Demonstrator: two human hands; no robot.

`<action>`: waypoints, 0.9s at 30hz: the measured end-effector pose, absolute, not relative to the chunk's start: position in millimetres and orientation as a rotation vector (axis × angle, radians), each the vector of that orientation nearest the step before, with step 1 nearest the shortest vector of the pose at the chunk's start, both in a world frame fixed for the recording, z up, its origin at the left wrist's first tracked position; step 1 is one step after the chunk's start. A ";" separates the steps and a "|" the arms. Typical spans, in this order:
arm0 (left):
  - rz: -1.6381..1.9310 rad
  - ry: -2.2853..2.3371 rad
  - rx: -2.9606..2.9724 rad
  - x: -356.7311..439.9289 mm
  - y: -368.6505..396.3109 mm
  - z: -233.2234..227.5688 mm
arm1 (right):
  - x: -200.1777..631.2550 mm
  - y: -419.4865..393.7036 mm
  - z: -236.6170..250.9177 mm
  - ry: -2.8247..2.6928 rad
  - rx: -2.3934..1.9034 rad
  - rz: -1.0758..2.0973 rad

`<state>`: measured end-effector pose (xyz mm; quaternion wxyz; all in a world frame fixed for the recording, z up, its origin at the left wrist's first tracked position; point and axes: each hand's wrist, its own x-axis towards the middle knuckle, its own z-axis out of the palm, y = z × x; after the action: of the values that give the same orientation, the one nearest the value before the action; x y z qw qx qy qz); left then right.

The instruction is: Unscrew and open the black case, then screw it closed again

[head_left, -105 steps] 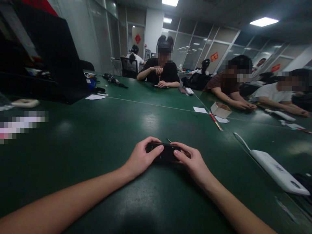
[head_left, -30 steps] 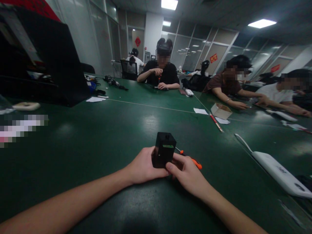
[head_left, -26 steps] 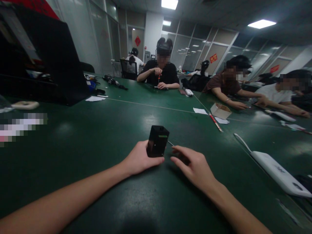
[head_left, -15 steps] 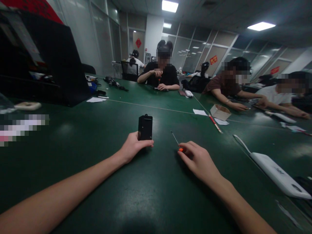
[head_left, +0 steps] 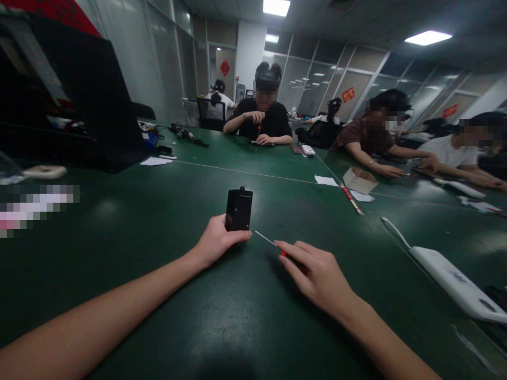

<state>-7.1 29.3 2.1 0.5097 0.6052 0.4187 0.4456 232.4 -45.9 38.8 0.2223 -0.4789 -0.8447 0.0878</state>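
My left hand (head_left: 216, 243) grips the lower end of a small black box-shaped device (head_left: 238, 209), holding it upright on the green table (head_left: 166, 221). My right hand (head_left: 315, 272) holds a thin screwdriver (head_left: 266, 240) with an orange handle. Its metal shaft points left and up, and its tip reaches the bottom right corner of the device. Most of the handle is hidden under my fingers.
A white flat device with a cable (head_left: 449, 277) lies at the right. A small cardboard box (head_left: 358, 180), papers and a red pen (head_left: 351, 199) sit farther back. Several people work at the far and right sides. A large black case (head_left: 79, 100) stands at the left.
My hands turned the device from lying flat to upright. My right hand took up the screwdriver and has swung its tip left to the device's lower corner.
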 end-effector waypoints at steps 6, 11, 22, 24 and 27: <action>1.046 1.064 1.578 -4.2 25.7 6.6 | 229.5 -47.7 38.2 -2.346 -1.333 0.274; 1.035 1.096 1.617 -3.6 22.8 9.8 | 230.6 -48.0 39.3 -2.322 -1.301 0.281; 1.056 1.129 1.606 -2.7 24.0 7.8 | 231.8 -48.3 35.5 -2.309 -1.258 0.226; 1.054 1.136 1.619 -2.6 24.0 7.4 | 231.7 -49.0 35.5 -2.313 -1.262 0.225; 1.046 1.153 1.656 -2.5 23.7 7.3 | 231.1 -49.8 35.4 -2.311 -1.261 0.227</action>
<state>-2.5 23.7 7.3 0.4206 0.6610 0.4603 0.4175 231.1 -49.8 35.4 0.2469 -0.4625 -0.8475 0.0831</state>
